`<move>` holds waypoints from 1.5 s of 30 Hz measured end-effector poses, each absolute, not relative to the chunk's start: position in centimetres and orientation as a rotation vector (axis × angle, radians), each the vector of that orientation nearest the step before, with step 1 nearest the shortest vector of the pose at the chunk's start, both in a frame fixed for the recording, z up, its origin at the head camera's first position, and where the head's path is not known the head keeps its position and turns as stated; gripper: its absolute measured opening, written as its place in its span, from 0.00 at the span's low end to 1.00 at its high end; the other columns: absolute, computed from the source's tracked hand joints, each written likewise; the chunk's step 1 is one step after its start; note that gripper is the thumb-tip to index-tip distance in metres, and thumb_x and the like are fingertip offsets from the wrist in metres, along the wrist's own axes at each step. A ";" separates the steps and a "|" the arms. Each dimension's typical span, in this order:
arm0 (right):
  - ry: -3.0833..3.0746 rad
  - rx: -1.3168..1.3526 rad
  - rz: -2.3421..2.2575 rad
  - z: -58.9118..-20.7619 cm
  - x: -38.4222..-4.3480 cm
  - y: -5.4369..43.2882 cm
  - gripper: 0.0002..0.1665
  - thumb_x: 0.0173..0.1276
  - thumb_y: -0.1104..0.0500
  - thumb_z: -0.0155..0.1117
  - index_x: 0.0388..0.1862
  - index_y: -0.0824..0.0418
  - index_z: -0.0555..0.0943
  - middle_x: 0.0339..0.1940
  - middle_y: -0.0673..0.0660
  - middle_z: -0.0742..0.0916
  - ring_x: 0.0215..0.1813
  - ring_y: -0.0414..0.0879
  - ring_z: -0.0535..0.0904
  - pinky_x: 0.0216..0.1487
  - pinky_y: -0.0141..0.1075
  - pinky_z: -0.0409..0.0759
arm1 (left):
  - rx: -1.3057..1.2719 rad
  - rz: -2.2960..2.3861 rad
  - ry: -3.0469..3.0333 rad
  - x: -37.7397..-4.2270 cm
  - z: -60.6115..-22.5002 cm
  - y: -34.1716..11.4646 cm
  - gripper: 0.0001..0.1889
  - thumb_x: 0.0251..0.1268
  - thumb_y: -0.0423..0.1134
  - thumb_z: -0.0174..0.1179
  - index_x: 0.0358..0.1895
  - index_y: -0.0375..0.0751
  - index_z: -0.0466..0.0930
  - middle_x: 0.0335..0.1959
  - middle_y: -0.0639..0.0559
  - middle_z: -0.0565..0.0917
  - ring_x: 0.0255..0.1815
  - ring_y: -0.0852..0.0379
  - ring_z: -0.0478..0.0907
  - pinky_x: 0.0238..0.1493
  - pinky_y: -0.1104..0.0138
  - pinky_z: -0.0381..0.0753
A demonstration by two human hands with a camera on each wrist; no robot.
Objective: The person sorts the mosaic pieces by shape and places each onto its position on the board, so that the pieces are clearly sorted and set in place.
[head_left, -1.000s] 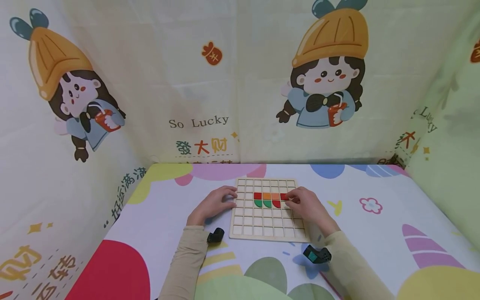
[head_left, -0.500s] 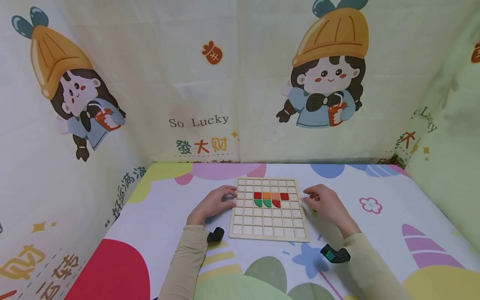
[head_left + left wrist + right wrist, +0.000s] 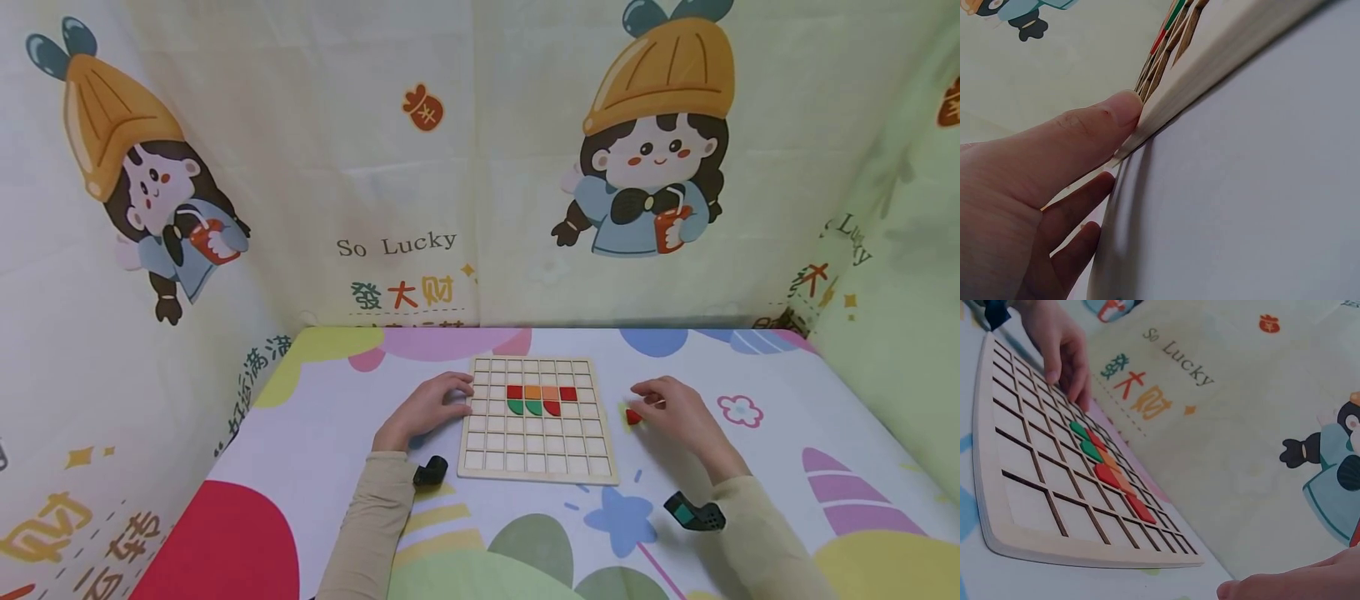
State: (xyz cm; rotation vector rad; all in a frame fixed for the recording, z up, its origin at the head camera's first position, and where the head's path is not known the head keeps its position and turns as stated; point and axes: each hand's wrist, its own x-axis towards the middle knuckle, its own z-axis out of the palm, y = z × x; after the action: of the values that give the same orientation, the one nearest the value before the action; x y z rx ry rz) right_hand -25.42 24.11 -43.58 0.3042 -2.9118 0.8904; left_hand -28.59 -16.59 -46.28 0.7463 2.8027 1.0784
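A square wooden grid board (image 3: 538,481) lies on the table. Near its middle sit red, orange and green tiles, including a red square tile (image 3: 568,393) and a green rounded tile (image 3: 516,407). My left hand (image 3: 427,408) rests against the left edge; in the left wrist view its thumb (image 3: 1100,122) touches the rim. To the right of the board hovers my right hand (image 3: 686,417), fingers bent. A small red piece (image 3: 633,416) shows just below its fingertips; I cannot tell whether it is held. Only part of the right hand enters the right wrist view.
A patterned cloth (image 3: 360,525) covers the table. Behind it hangs a pale cartoon-printed cloth (image 3: 517,167), with more cloth at both sides. Dark wrist cameras (image 3: 431,472) are worn on both sleeves.
My right hand has left the red square tile on the board and moved off to the right. The small red piece has come into sight below it. The left hand stays put.
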 end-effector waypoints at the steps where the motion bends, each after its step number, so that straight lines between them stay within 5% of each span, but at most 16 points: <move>1: -2.914 0.310 0.892 -43.6 -25.4 24.2 0.21 0.65 0.58 0.69 0.52 0.69 0.82 0.46 0.64 0.83 0.44 0.56 0.79 0.48 0.51 0.82 | 0.747 1.079 2.802 -28.6 -46.3 -16.6 0.12 0.62 0.39 0.68 0.47 0.41 0.83 0.63 0.49 0.76 0.68 0.49 0.68 0.71 0.56 0.65; 16: -3.035 0.391 0.843 -44.3 -25.7 25.1 0.26 0.60 0.57 0.73 0.53 0.71 0.81 0.44 0.63 0.83 0.42 0.54 0.76 0.45 0.49 0.80 | 0.750 1.084 2.803 -28.6 -46.2 -16.6 0.13 0.61 0.39 0.68 0.47 0.40 0.83 0.63 0.49 0.76 0.68 0.50 0.68 0.71 0.56 0.64; 45: -2.986 0.446 0.825 -44.8 -26.0 24.4 0.13 0.61 0.62 0.72 0.44 0.65 0.84 0.37 0.55 0.83 0.39 0.48 0.77 0.45 0.47 0.81 | 0.761 1.073 2.810 -28.6 -46.3 -16.6 0.13 0.62 0.39 0.68 0.48 0.40 0.83 0.64 0.49 0.76 0.68 0.50 0.68 0.70 0.57 0.65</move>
State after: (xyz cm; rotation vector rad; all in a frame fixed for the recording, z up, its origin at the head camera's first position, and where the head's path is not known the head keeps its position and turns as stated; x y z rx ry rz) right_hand -26.04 24.39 -44.85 0.4455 -2.9862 0.8249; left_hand -28.59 -16.62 -46.28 0.7611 2.8101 1.0735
